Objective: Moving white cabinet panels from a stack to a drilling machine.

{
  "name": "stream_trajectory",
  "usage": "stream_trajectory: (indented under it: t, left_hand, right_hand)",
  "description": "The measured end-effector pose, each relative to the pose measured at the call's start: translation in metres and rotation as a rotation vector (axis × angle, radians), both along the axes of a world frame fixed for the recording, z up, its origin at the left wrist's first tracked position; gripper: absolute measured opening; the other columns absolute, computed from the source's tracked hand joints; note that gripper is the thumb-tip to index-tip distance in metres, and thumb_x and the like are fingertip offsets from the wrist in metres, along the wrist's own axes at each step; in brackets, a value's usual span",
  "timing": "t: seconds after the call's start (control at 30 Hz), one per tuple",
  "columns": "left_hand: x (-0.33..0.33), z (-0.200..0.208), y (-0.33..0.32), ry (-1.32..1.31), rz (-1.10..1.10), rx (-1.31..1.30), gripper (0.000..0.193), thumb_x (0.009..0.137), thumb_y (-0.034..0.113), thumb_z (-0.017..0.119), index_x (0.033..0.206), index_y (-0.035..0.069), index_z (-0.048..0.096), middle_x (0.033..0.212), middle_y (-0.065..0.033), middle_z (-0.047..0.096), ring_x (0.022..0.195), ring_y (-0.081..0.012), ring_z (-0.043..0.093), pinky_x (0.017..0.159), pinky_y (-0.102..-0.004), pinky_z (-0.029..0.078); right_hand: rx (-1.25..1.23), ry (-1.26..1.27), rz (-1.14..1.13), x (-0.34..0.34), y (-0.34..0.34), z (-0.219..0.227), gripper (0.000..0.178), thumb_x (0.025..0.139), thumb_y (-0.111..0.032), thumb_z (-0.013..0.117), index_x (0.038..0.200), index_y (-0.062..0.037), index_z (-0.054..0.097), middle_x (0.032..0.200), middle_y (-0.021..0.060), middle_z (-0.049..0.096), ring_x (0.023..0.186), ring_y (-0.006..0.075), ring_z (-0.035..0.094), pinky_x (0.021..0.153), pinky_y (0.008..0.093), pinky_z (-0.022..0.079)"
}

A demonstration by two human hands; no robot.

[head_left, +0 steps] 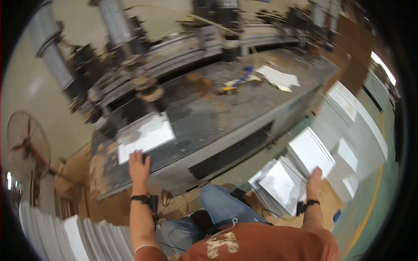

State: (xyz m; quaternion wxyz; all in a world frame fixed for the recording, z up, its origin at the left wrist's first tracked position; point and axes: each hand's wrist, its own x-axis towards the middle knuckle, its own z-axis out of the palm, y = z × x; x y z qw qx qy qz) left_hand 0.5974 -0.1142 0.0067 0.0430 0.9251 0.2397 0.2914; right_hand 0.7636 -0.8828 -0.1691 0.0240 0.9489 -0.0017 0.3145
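My left hand (pixel 139 166) lies with its fingers stretched out at the near edge of a flat white panel (pixel 150 138). That panel rests on the dark metal bed of a machine (pixel 209 119), partly under its clamps or press heads, and shadow covers some of it. Off to the right, my right hand (pixel 314 182) closes on the near corner of another white panel (pixel 311 150), the top one of a stack. The fingertips there are slightly blurred. Next to it stands a second stack of white panels (pixel 282 182), its sheets unevenly fanned.
Upright panels (pixel 93 239) fill the lower left. A fan (pixel 28 135) stands at the far left. Paper (pixel 278 78) and a blue-and-yellow item (pixel 238 80) lie on the machine bed. Large pale sheets (pixel 357 117) stand at the right. Metal cylinders (pixel 115 21) rise behind.
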Motion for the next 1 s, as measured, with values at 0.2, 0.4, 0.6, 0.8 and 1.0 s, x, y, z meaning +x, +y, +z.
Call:
stream_trajectory:
  t: [0.2, 0.4, 0.6, 0.8, 1.0]
  left_hand:
    - [-0.011, 0.007, -0.007, -0.056, 0.073, 0.025, 0.049, 0.083, 0.037, 0.063, 0.121, 0.006, 0.058, 0.128, -0.0197, 0.052, 0.123, -0.0401, 0.043, 0.104, -0.0443, 0.035]
    - [0.003, 0.010, 0.005, -0.001, 0.094, 0.045, 0.059, 0.080, 0.048, 0.064, 0.121, 0.006, 0.057, 0.129, -0.0175, 0.052, 0.121, -0.0387, 0.045, 0.105, -0.0478, 0.031]
    - [-0.026, 0.013, -0.008, 0.023, 0.070, 0.061, 0.065, 0.079, 0.056, 0.061, 0.123, 0.008, 0.056, 0.124, -0.0144, 0.053, 0.120, -0.0355, 0.044, 0.105, -0.0565, 0.027]
    - [-0.164, 0.022, -0.077, 0.189, -0.202, 0.247, 0.035, 0.074, 0.015, 0.061, 0.108, 0.011, 0.060, 0.096, -0.0078, 0.056, 0.096, -0.0255, 0.055, 0.084, -0.0369, 0.048]
    - [-0.310, 0.132, -0.139, 0.281, -0.106, 0.462, 0.037, 0.073, 0.012, 0.061, 0.109, 0.015, 0.059, 0.097, -0.0033, 0.056, 0.086, -0.0214, 0.057, 0.073, -0.0302, 0.052]
  right_hand:
    - [0.315, 0.227, 0.111, -0.025, 0.030, 0.097, 0.025, 0.085, -0.003, 0.050, 0.109, 0.0011, 0.054, 0.102, 0.0210, 0.060, 0.097, 0.0385, 0.055, 0.088, 0.0425, 0.043]
    - [0.346, -0.224, 0.765, -0.017, 0.139, 0.180, 0.037, 0.070, 0.007, 0.051, 0.105, -0.0013, 0.058, 0.101, 0.0179, 0.062, 0.099, 0.0375, 0.058, 0.097, 0.0477, 0.041]
    - [0.168, -0.071, 1.340, -0.006, 0.357, 0.274, 0.041, 0.067, 0.005, 0.053, 0.105, -0.0073, 0.060, 0.104, 0.0108, 0.063, 0.101, 0.0321, 0.059, 0.095, 0.0523, 0.042]
    - [-0.003, -0.015, 1.414, 0.009, 0.506, 0.252, 0.034, 0.080, -0.013, 0.055, 0.114, -0.0097, 0.057, 0.113, 0.0073, 0.060, 0.111, 0.0294, 0.054, 0.098, 0.0570, 0.037]
    - [-0.163, 0.355, 1.364, 0.017, 0.613, 0.209, 0.055, 0.083, -0.042, 0.061, 0.127, -0.0112, 0.050, 0.134, 0.0075, 0.050, 0.125, 0.0328, 0.043, 0.093, 0.0589, 0.039]
